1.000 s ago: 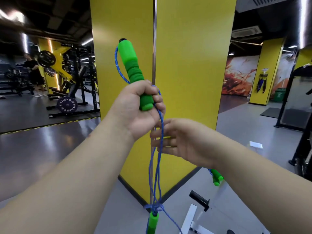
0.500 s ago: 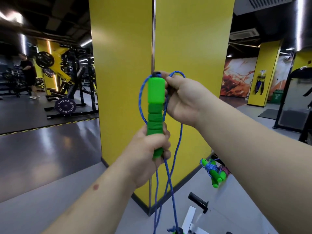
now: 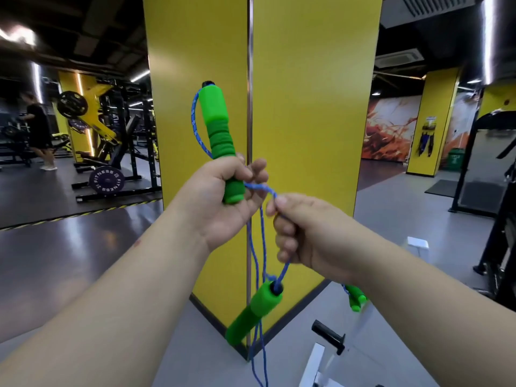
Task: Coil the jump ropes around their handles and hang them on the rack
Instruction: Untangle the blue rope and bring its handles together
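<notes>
My left hand grips the lower end of a green foam jump-rope handle held upright in front of a yellow pillar. A blue rope leaves the handle's top, loops down its left side and passes behind my fingers. My right hand pinches the blue rope just right of the handle's base, fingers curled round it. Below it the second green handle dangles on the rope, tilted, with rope strands hanging past it to the floor. Another coiled green-handled rope shows partly behind my right forearm.
The yellow pillar stands right ahead. A white frame with a black grip sits low at the bottom right. Weight racks and a person are far left. A treadmill stands on the right.
My right hand dropped from the handle's top to beside its base, drawing the rope down. The left hand rose slightly. The dangling second handle swung up into view.
</notes>
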Demonstrator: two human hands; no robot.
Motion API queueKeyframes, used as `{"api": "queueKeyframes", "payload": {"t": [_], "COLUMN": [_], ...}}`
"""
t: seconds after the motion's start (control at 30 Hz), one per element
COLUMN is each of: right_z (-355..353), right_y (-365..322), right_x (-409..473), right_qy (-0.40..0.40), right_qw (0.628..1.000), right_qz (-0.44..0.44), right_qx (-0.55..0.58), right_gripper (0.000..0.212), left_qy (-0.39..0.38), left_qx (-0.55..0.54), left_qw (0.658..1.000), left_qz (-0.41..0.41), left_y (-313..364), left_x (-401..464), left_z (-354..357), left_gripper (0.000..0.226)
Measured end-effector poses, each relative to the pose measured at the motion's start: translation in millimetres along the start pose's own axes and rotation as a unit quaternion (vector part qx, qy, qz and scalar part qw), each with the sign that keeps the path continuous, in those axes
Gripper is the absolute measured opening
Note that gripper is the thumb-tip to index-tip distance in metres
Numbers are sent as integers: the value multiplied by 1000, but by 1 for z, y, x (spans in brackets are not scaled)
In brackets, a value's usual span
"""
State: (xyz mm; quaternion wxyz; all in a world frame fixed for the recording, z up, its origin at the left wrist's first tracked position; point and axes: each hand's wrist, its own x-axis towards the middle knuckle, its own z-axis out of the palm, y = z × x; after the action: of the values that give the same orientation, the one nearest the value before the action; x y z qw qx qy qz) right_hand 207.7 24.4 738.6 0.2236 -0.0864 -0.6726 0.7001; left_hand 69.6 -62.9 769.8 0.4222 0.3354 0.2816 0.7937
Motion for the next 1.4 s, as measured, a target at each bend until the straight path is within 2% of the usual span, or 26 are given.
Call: {"api": "queueKeyframes", "payload": {"t": [0.07,0.13,0.2,0.3,0.4,0.57,0.67,0.83,0.93,1.0,1.1,1.27,1.4], "right_z": [4,9,14,21,23,14,4,-2,0,2,5,5,6], "right_y": [-17,-34,-43,-47,-48,-49,-50,-59,-66,-69,-73,-82,-88], "right_x": [12,25,37,46,45,38,31,30,31,33,36,35,34], "right_qy": [31,42,44,57,90,131,140,171,178,181,191,196,209], "right_qw": [995,985,981,983,989,981,977,961,952,947,941,939,932], "right_qz": [-50,-64,-59,-69,-88,-139,-156,-181,-196,-200,-205,-209,-218], "right_qx": [84,153,178,157,84,32,49,118,151,172,191,190,198], "right_gripper": [22,19,20,21,18,18,19,19,19,19,19,21,20], "left_qy": [-50,-94,-86,-65,-53,-80,-112,-162,-166,-180,-205,-236,-256], "left_qx": [6,45,81,120,162,132,92,98,97,88,102,84,92], "left_qw": [999,994,993,991,985,987,987,968,961,956,947,939,932], "left_qz": [-12,-25,-20,1,-2,-49,-75,-164,-200,-213,-224,-234,-241], "left_y": [-8,-22,-37,-50,-53,-52,-47,-47,-51,-53,-55,-59,-60], "left_x": [-9,-23,-34,-42,-43,-45,-49,-61,-65,-65,-66,-67,-69], "left_z": [-8,-11,-9,-4,4,7,-1,-6,-10,-14,-18,-31,-37], "left_gripper": [27,28,28,29,34,25,25,23,26,35,29,44,46]}}
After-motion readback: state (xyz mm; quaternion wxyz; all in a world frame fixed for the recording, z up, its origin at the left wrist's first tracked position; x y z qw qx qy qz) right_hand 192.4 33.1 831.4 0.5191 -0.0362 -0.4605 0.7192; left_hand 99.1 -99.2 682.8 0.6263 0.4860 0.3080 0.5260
